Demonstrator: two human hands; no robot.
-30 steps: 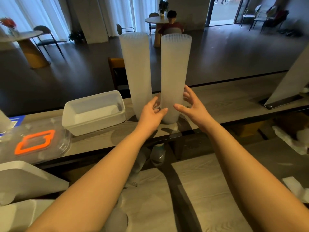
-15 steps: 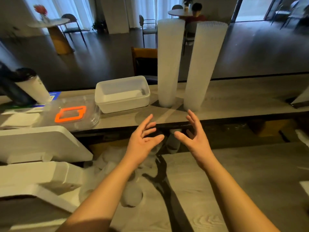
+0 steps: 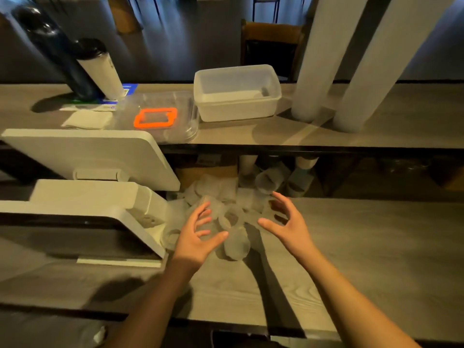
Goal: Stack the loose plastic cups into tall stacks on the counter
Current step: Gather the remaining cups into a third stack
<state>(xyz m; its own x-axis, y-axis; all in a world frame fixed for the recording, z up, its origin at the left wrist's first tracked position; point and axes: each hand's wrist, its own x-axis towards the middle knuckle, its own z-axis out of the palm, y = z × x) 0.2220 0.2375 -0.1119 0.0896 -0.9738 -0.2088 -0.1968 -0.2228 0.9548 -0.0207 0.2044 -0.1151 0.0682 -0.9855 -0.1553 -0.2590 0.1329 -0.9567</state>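
Observation:
Two tall stacks of frosted plastic cups stand on the upper counter at the right, one stack (image 3: 319,59) to the left of the other (image 3: 376,69), both running out of the top of the view. Several loose clear cups (image 3: 236,217) lie in a heap on the lower counter below the shelf edge. My left hand (image 3: 198,234) hovers over the heap's left side with fingers spread, holding nothing. My right hand (image 3: 288,222) is open over the heap's right side, also with nothing in it.
A white plastic tub (image 3: 238,96) sits on the upper counter (image 3: 414,114) beside the stacks. A clear lid with an orange seal (image 3: 155,118) lies to its left. A white screen on a stand (image 3: 82,156) crowds the left. A dark bottle (image 3: 55,51) and a flask (image 3: 100,69) stand at the far left.
Both hands let go of the right stack and dropped from the upper counter to the loose cups on the lower counter. My view tilted downward and moved left.

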